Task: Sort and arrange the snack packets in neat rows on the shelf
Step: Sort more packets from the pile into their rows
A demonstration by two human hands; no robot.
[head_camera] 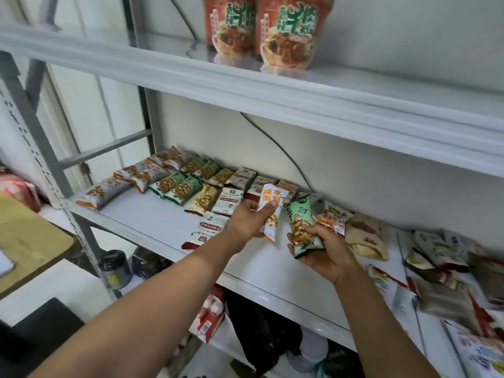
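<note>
A: Left side?
B: Your left hand (pixel 249 221) pinches the white-and-orange packet (pixel 273 199) upright above the shelf (pixel 152 214), thumb across its front.
A: Right?
B: Your right hand (pixel 324 253) grips the green packet (pixel 300 216) by its lower half. The sorted rows (pixel 174 181) lie far left.

You face a shelf (pixel 152 214) of smooth, glossy white-painted metal on matt grey uprights (pixel 45 148). Your snack packets (pixel 177 186) are shiny plastic film; the tan pouch (pixel 368 236) looks matt, papery.
</note>
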